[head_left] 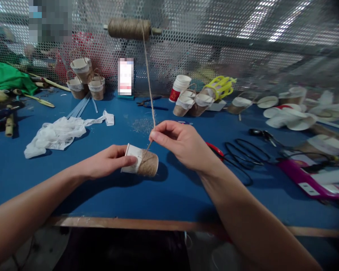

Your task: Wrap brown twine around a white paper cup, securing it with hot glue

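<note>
A white paper cup [132, 151] lies on its side in my left hand [115, 160], just above the table, its open end to the left. Brown twine [150, 164] is wound round the cup's base half. My left thumb presses on the bare white part, and the other fingers are hidden behind the cup. My right hand [177, 141] pinches the taut strand of twine [149, 75] between thumb and forefinger, above and right of the cup. That strand runs up to a twine spool [129, 29] on a rod at the mesh wall.
Small twine-wrapped buckets [81, 69] stand stacked back left, others [183, 103] by a stack of paper cups [180, 86]. White lace [55, 133] lies left, dark pliers [152, 103] behind my hands. Black cable [243, 154] and a purple power strip [307, 180] are right. A wooden edge [124, 223] borders the blue table.
</note>
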`<state>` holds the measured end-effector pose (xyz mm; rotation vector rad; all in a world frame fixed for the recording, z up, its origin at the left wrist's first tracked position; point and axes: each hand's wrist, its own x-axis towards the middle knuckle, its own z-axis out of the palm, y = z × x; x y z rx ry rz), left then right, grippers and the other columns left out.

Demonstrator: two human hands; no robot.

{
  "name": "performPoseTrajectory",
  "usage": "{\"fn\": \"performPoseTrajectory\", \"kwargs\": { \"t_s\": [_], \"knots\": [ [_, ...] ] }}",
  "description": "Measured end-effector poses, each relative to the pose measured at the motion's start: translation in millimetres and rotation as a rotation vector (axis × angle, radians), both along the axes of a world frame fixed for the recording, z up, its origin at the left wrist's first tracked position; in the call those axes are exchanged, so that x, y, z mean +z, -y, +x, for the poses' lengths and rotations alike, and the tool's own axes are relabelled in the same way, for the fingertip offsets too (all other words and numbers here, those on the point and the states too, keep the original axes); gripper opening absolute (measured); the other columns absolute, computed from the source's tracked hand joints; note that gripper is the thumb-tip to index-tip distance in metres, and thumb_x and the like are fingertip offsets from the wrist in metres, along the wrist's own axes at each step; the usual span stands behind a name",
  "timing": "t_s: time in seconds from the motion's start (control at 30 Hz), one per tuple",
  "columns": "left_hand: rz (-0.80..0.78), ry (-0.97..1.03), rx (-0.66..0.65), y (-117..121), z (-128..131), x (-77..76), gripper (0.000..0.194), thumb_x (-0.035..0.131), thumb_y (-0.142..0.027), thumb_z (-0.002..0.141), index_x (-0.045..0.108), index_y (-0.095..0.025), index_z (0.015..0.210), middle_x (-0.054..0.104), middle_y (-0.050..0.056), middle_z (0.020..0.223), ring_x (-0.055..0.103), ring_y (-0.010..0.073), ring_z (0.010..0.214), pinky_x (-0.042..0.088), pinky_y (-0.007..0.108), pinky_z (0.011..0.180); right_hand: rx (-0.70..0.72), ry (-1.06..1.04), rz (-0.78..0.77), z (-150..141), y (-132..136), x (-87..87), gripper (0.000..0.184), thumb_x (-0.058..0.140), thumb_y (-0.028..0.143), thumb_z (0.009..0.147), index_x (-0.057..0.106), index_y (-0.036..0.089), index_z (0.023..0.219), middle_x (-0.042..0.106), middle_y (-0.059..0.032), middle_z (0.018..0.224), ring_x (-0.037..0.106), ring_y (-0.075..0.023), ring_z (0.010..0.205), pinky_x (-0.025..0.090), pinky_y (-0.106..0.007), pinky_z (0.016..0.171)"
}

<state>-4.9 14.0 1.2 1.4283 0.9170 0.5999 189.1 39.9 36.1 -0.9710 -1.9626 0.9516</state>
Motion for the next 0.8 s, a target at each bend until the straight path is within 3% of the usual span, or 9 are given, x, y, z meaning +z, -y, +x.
{"fn": "performPoseTrajectory", "kwargs": {
  "t_s": [0.13,0.3,0.8],
  "knots": [
    [0.127,-0.075,-0.099,4,-1,3.2,0.025,0.048,-0.026,0.082,0.059,-0.013,0.099,0.060,0.001,0.085,0.050,0.0126,0.074,0.038,0.022,0.070,-0.017,0.022,0.006,-2,-3,-5.5,0.015,0.056,0.030,0.077,0.057,0.015,0.073,0.061,-0.0015,0.073,0.055,-0.0113,0.066,0.044,-0.025,0.064],
    [0.163,-0.082,-0.162,7,0,5.0,0.025,0.043,-0.023,0.084,0.057,-0.013,0.102,0.061,0.003,0.090,0.052,0.0136,0.078,0.039,0.023,0.073,-0.037,0.072,-0.004,-4,-2,-6.8,0.015,0.056,0.029,0.077,0.057,0.014,0.073,0.061,-0.0017,0.072,0.054,-0.0113,0.066,0.043,-0.025,0.062],
    [0.252,-0.077,-0.175,10,-2,6.4,0.028,0.046,-0.026,0.084,0.060,-0.013,0.105,0.063,0.004,0.086,0.052,0.0150,0.073,0.041,0.024,0.069,0.003,0.130,-0.093,-7,-4,-13.2,0.017,0.055,0.030,0.076,0.057,0.014,0.073,0.059,-0.0007,0.069,0.051,-0.0104,0.062,0.040,-0.025,0.059]
  ]
}}
